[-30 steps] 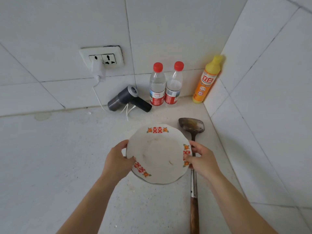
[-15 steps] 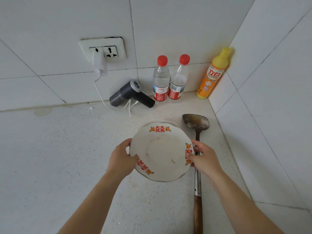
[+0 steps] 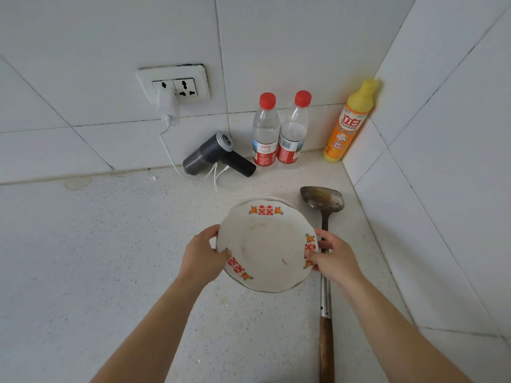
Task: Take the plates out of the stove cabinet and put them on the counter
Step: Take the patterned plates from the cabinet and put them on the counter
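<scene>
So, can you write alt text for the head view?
The left hand and right hand hold a white plate by its edges over the counter, beside a ladle. Water bottles, a yellow bottle and a hair dryer sit behind.

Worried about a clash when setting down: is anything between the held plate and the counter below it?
Partly: a second plate peeks out under the held plate, apparently a stack. The ladle lies beside it, its handle under the right hand.
</scene>
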`<state>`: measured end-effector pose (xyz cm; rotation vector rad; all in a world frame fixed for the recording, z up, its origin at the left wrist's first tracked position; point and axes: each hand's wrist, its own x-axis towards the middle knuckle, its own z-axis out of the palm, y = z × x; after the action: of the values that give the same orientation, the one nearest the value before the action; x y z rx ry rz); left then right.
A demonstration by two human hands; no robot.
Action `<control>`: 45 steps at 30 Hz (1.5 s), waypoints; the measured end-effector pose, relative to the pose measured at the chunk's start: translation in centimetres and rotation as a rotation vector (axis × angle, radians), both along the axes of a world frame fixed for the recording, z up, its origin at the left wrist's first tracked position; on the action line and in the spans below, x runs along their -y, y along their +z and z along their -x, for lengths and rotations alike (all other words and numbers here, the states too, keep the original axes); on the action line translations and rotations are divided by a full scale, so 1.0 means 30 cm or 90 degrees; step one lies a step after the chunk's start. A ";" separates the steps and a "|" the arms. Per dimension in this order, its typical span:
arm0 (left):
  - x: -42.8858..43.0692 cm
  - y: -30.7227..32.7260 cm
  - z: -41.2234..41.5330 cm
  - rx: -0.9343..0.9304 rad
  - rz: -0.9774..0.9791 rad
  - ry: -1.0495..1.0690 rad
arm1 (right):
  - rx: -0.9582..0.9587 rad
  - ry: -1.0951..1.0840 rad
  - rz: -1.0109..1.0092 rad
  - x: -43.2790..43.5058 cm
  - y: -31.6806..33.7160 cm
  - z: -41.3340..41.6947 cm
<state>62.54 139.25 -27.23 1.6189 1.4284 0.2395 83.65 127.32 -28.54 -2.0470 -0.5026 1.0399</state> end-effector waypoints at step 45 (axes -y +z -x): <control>0.166 -0.062 0.037 -0.079 -0.303 -0.363 | 0.443 0.571 -0.008 0.080 0.024 0.107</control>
<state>61.43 134.26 -29.08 2.3949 0.9766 0.1524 80.44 124.91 -27.80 -2.1567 -1.8922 0.7184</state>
